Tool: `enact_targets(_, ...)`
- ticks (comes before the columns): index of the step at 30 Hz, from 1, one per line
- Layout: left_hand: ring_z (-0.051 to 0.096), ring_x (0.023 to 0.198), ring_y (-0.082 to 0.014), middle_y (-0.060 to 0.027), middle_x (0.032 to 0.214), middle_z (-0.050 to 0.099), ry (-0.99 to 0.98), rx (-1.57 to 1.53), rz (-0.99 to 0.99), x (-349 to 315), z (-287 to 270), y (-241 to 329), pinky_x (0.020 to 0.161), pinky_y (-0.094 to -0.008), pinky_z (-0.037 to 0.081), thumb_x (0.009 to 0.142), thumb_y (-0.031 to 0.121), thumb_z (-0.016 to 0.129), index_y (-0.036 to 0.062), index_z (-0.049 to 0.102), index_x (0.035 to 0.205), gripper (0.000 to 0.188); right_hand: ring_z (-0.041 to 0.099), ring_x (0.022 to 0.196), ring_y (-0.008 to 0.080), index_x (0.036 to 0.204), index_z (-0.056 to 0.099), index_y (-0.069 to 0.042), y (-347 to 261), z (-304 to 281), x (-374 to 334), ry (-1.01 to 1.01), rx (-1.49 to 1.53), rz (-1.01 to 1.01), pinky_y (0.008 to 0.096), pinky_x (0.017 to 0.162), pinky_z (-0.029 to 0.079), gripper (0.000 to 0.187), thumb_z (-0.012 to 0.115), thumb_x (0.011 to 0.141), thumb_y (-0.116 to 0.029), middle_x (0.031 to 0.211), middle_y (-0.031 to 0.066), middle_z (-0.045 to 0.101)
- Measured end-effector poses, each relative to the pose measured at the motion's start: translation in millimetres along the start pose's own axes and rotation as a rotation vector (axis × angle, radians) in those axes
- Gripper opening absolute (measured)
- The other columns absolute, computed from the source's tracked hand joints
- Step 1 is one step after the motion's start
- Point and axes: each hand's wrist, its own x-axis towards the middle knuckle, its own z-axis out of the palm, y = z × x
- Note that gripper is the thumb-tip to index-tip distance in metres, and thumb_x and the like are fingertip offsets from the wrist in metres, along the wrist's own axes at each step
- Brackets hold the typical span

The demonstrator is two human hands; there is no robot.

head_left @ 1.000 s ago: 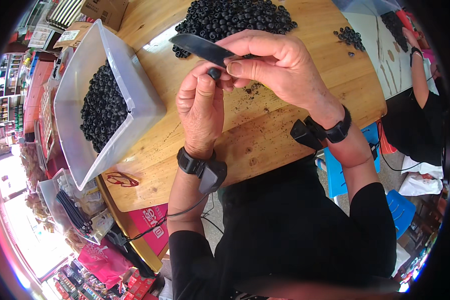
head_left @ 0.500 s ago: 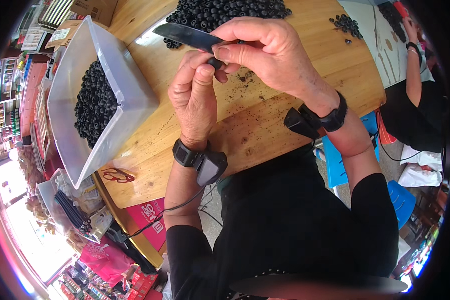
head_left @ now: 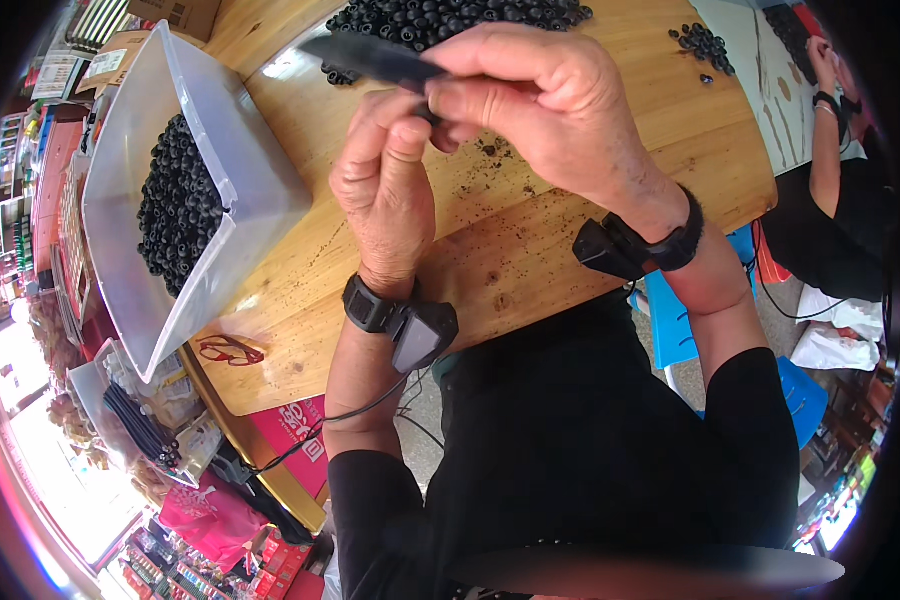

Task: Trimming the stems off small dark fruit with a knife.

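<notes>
My right hand (head_left: 560, 110) grips a dark-bladed knife (head_left: 365, 60), its blade pointing left and blurred by motion. Between the fingertips of my left hand (head_left: 385, 200) is a small round black piece (head_left: 427, 113), mostly covered by fingers. Both hands meet over the wooden table (head_left: 490, 285), fingertips close together at the knife's near end. Beyond them lies a heap of small black pieces (head_left: 420, 25), many showing a round hole. More such pieces (head_left: 178, 205) fill part of a translucent plastic bin (head_left: 255, 190) to the left.
Dark crumbs (head_left: 490, 150) dot the tabletop. Red-framed glasses (head_left: 230, 350) lie at its near left corner. A small cluster of black pieces (head_left: 703, 45) sits far right. Another person's hand (head_left: 822, 62) works at a white table (head_left: 760, 70). Blue stools (head_left: 675, 330) stand below right.
The knife blade has swung slightly and is now blurred. My hands stay together around the black piece, which is more covered than before. The whole view has shifted a little.
</notes>
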Motion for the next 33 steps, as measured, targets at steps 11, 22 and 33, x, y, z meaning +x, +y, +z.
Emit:
enact_targets(11, 0.057, 0.081, -0.0207, -0.0100, 0.094, 0.060, -0.081, -0.228, -0.104, 0.4, 0.8, -4.8, 0.079, -0.0372, 0.047, 0.096, 0.029, 0.049, 0.0004, 0.057, 0.114, 0.035, 0.060, 0.069, 0.0096, 0.103, 0.064, 0.005, -4.8, -11.2, 5.8, 0.032, 0.456, 0.246, 0.0218, 0.059, 0.050, 0.016, 0.059, 0.088, 0.000, 0.083, 0.0076, 0.065)
enact_targets(22, 0.059, 0.083, -0.0199, -0.0105, 0.093, 0.062, -0.077, -0.296, -0.092, 0.9, 2.1, 0.4, 0.078, -0.0336, 0.048, 0.097, 0.025, 0.048, -0.0004, 0.058, 0.111, 0.031, 0.063, 0.075, 0.0112, 0.106, 0.064, 0.002, -2.9, -7.9, 3.0, -0.004, 0.297, 0.134, 0.0219, 0.065, 0.054, 0.021, 0.059, 0.086, 0.004, 0.089, 0.0067, 0.065)
enact_targets(33, 0.055, 0.075, -0.0106, -0.0044, 0.086, 0.062, 0.064, -0.139, -0.049, -2.6, 8.1, 3.6, 0.068, -0.0237, 0.047, 0.096, 0.016, 0.051, 0.0005, 0.062, 0.106, 0.022, 0.062, 0.074, 0.0113, 0.111, 0.062, 0.003, 0.7, 3.8, -2.5, -0.047, 0.084, -0.044, 0.0218, 0.068, 0.053, 0.026, 0.059, 0.085, 0.006, 0.099, 0.0056, 0.062)
